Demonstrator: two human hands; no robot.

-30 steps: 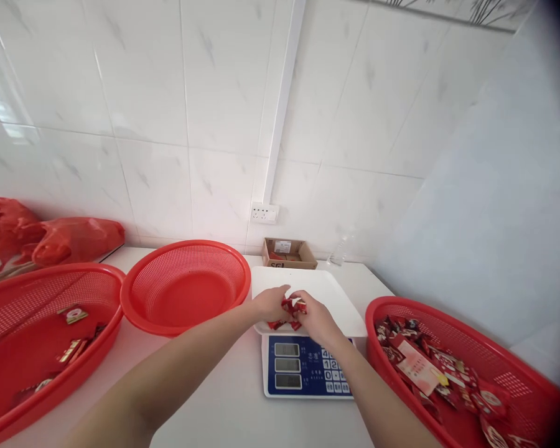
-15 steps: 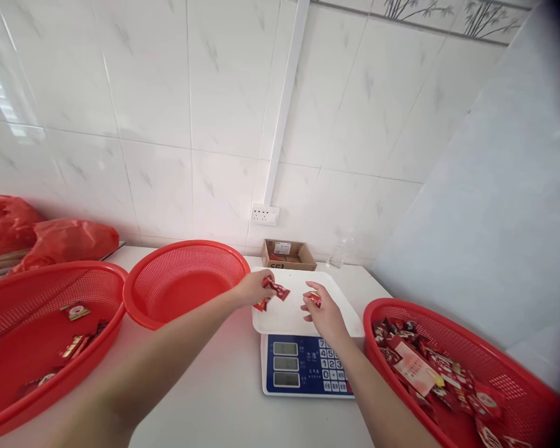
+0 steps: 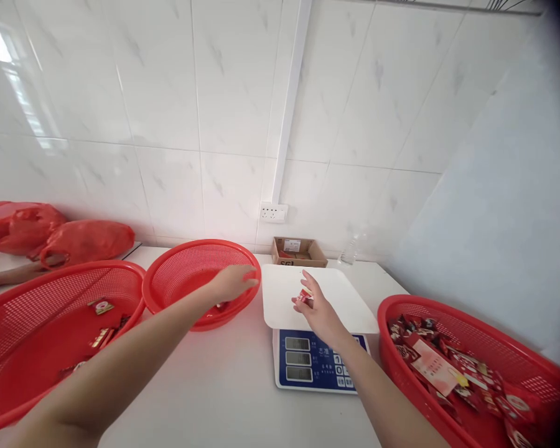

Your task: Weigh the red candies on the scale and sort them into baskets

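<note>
Left hand [image 3: 231, 283], palm down, fingers loosely spread, over round red mesh plastic basket [image 3: 177, 277]; grip not discernible. Right hand [image 3: 318, 311] above white scale tray [image 3: 340, 298], pinching small red wrapped candy [image 3: 303, 295].

A packing workroom: tiled walls, weighing scale [image 3: 318, 348], red sorting baskets [image 3: 471, 367].

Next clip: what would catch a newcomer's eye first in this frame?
Three red baskets on a white counter: one at far left with a few packets, a round one in the middle, and one at right heaped with red packets. Between the last two stands a scale with a white tray. The left hand reaches over the round basket's rim, and the right hand holds a small red packet above the tray.
</note>
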